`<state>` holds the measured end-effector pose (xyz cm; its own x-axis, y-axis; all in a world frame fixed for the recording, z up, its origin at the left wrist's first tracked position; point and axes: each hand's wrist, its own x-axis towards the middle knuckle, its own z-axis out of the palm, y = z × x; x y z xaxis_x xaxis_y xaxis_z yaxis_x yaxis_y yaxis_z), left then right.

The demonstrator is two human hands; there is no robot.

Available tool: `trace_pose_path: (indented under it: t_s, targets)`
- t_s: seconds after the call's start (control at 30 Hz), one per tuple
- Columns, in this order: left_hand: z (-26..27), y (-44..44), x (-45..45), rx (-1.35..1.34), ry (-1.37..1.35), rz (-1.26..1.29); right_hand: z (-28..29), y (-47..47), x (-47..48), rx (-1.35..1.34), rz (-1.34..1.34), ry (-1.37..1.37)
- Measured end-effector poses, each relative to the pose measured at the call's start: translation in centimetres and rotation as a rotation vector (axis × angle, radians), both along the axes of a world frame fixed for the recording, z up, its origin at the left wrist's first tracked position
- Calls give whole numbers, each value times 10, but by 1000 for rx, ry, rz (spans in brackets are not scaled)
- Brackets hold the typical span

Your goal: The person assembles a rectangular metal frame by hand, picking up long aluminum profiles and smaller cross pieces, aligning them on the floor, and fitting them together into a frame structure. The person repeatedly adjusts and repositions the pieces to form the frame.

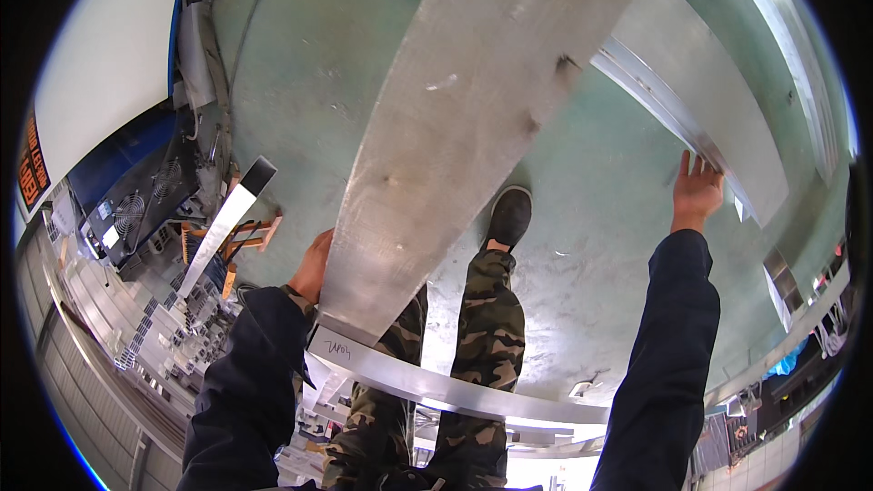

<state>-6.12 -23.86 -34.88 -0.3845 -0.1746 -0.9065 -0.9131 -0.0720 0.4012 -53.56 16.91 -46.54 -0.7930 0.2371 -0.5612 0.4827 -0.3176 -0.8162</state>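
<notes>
A wide, scuffed aluminium-looking beam [436, 123] runs from the top of the view down to a transverse metal bar [477, 389] in front of my legs. My left hand [312, 267] grips the beam's left edge near its lower end; the fingertips are hidden behind it. To the right, my right hand [697, 192] is stretched out, palm showing and fingers apart. Its fingertips meet the edge of a second long metal profile [709, 88], and whether they touch it is hard to tell. Handwriting marks the transverse bar's left end.
At left stand a white-and-blue machine cabinet [109, 27] with fans, an upright rectangular metal tube [228, 225] and a wooden stool [262, 235]. More long profiles [784, 34] lie at far right. A short metal piece [783, 286] is below them. The floor [580, 170] is green.
</notes>
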Motion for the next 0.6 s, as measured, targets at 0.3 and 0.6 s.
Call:
trace_pose_path:
  t_s: [0.3, 0.6]
  targets:
    - [33, -48, -38, 101, -25, 134, 1, -51, 8, -35, 75, -7]
    - [15, -83, 21, 133, 97, 196, -7, -64, 6, -52, 240, 27]
